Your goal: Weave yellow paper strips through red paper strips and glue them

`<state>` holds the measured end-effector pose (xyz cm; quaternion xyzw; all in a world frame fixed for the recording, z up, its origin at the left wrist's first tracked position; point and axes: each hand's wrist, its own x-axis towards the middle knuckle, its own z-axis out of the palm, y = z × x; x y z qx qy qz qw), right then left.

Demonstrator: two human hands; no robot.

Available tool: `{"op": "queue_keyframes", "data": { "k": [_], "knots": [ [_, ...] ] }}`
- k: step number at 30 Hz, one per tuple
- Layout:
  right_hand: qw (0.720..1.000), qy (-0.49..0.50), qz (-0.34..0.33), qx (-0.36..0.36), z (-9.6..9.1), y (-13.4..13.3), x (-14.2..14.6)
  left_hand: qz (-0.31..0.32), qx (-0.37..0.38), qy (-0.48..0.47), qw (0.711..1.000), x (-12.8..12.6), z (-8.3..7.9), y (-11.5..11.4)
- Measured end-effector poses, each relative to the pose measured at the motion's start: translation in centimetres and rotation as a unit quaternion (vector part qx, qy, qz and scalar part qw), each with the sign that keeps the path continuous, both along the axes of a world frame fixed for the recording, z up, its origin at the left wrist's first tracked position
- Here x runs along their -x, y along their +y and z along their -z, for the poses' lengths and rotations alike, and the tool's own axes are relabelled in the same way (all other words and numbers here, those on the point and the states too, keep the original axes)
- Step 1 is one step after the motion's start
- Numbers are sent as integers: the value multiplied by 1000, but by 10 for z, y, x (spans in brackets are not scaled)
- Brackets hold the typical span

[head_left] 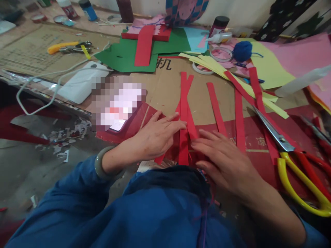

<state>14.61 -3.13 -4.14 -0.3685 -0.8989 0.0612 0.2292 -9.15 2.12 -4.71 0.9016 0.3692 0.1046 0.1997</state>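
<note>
The person's left hand (157, 136) and right hand (222, 158) are resting open and nearly flat, fingers spread and gripping nothing, their fingertips touching long, narrow red paper strips (184, 117). The strips are lying crossed and fanned out on a brown corrugated cardboard sheet (222, 93), directly in front of the person. Large steel scissors with looped yellow-and-red handles (302, 179) are lying just beside the right hand. Pale yellow paper strips (214, 67) are lying farther along the cardboard, near a ball of blue yarn (242, 51).
</note>
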Motion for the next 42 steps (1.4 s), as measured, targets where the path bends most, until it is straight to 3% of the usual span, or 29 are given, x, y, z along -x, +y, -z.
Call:
{"op": "queue_keyframes", "data": {
  "k": [4, 9, 14, 20, 27, 38, 42],
  "knots": [
    [993, -100, 60, -33, 15, 4, 1, 1, -7, -6, 1000, 1, 2, 0],
    [989, -92, 111, -36, 17, 4, -7, -4, -2, -9, 1000, 1, 0, 0],
    [997, -55, 61, -12, 10, -7, -5, -7, 8, -9, 1000, 1, -2, 1],
    [995, 24, -81, 50, -5, -18, -4, -14, 3, -11, 1000, 1, -2, -1],
    [994, -64, 81, -41, 14, -21, -28, 14, -47, -19, 999, 2, 0, -3],
    [983, -144, 109, -38, 19, 3, -25, 92, -4, 2, 996, -18, -11, -22],
    [983, -143, 97, -64, 14, 7, -21, 85, -27, 4, 996, -15, -13, -16]
  ]
}}
